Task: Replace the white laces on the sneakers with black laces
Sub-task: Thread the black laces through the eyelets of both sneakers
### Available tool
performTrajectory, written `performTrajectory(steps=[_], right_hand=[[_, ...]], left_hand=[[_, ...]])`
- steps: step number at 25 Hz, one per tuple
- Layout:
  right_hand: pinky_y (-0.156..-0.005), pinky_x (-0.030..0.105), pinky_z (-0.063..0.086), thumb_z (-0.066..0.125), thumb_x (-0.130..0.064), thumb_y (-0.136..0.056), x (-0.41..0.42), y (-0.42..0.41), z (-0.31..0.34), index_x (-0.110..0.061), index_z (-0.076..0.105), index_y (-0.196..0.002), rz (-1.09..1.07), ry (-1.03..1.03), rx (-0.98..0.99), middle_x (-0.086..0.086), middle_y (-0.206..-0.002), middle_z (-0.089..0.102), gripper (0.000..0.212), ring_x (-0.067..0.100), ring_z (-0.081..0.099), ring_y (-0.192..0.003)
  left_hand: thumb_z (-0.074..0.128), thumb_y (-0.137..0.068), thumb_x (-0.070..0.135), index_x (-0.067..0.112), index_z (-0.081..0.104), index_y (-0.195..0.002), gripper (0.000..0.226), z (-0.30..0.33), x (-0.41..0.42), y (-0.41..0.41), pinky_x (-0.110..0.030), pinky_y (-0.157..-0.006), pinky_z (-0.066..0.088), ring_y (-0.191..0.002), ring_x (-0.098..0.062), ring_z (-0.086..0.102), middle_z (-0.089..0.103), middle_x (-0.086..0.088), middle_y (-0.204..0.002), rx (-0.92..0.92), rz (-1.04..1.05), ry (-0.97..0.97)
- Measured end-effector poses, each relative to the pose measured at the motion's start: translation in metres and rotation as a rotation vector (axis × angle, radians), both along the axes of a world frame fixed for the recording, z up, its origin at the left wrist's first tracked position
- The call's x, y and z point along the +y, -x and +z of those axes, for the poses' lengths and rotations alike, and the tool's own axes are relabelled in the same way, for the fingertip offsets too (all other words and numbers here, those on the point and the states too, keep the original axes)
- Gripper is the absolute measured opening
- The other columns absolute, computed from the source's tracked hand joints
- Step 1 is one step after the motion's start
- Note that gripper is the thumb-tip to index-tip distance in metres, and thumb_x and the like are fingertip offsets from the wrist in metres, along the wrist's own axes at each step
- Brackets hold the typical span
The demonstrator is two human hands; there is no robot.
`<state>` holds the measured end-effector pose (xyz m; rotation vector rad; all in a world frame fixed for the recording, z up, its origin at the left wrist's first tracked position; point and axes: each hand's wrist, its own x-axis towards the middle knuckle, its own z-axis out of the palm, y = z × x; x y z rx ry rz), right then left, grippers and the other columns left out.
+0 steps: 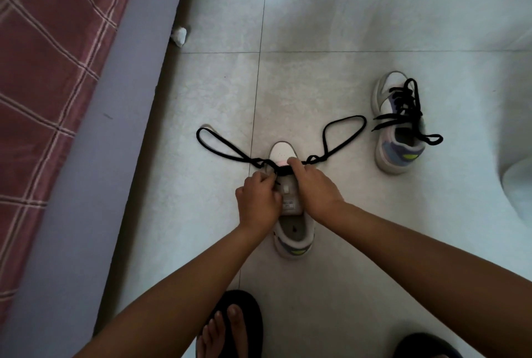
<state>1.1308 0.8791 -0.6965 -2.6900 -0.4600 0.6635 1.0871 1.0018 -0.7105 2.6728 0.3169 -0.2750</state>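
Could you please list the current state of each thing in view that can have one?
Near white sneaker: upright on the floor, black lace only through its lowest eyelets.
Long black lace: both ends loose, looped on the tiles either side.
Far white and purple sneaker: upright, fully laced in black, untied.
Left hand: pinching the lace at the eyelets.
Right hand: pressing on the sneaker's lace area.

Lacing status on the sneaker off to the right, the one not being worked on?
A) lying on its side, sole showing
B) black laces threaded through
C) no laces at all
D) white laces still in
B: the grey-and-white sneaker with a purple heel stands upright on the pale tiled floor, with a black lace criss-crossed up its front and the loose ends trailing.
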Motion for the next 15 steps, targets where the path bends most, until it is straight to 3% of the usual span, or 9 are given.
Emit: performTrajectory(steps=[3, 5, 10, 13, 15], right_hand=[[-0.081, 0.037, 0.044, 0.044, -0.005, -0.091, -0.008, -0.005, -0.007, -0.014, 0.049, -0.127, 0.036, -0.083, 0.027, 0.014, -0.117, 0.051, 0.038, 0.032, 0.052, -0.105], [-0.082, 0.037, 0.045, 0.044, -0.003, -0.089, -0.010, -0.010, -0.012, -0.012, 0.054, -0.122, -0.008, -0.123, 0.041, 0.013, -0.117, 0.054, 0.036, 0.032, 0.053, -0.106], [-0.064, 0.035, 0.043, 0.044, -0.004, -0.089, -0.003, 0.000, -0.020, -0.009, 0.049, -0.115, -0.057, -0.067, -0.093, 0.015, -0.103, 0.062, 0.026, 0.034, 0.060, -0.087], [-0.067, 0.039, 0.046, 0.048, -0.003, -0.088, -0.008, 0.008, -0.015, -0.007, 0.059, -0.108, -0.160, -0.171, -0.138, 0.015, -0.097, 0.065, 0.023, 0.034, 0.060, -0.085], [-0.072, 0.039, 0.046, 0.052, -0.003, -0.086, -0.013, 0.008, -0.012, -0.004, 0.064, -0.108, -0.036, -0.109, -0.160, 0.018, -0.101, 0.064, 0.025, 0.036, 0.060, -0.090]], left_hand=[[0.058, -0.082, 0.008, 0.016, 0.047, -0.136, 0.056, 0.002, 0.005, 0.005, -0.037, -0.097, 0.040, -0.115, -0.021, 0.054, 0.059, -0.004, -0.126, -0.091, 0.140, 0.252], [0.061, -0.080, 0.008, 0.014, 0.047, -0.133, 0.055, 0.001, 0.005, 0.006, -0.035, -0.097, 0.038, -0.112, -0.022, 0.056, 0.062, -0.003, -0.120, -0.116, 0.185, 0.283], [0.059, -0.080, 0.007, 0.014, 0.054, -0.121, 0.042, 0.002, 0.002, 0.007, -0.024, -0.087, 0.024, -0.093, -0.016, 0.054, 0.066, 0.001, -0.107, -0.177, 0.173, 0.235], [0.059, -0.079, 0.005, 0.011, 0.057, -0.113, 0.034, 0.000, 0.002, 0.006, -0.023, -0.082, 0.033, -0.091, -0.020, 0.060, 0.067, -0.002, -0.100, -0.168, 0.163, 0.299], [0.059, -0.079, 0.006, 0.016, 0.054, -0.106, 0.029, -0.001, 0.004, 0.004, -0.020, -0.073, 0.039, -0.091, -0.016, 0.060, 0.062, 0.005, -0.095, -0.089, 0.205, 0.416]])
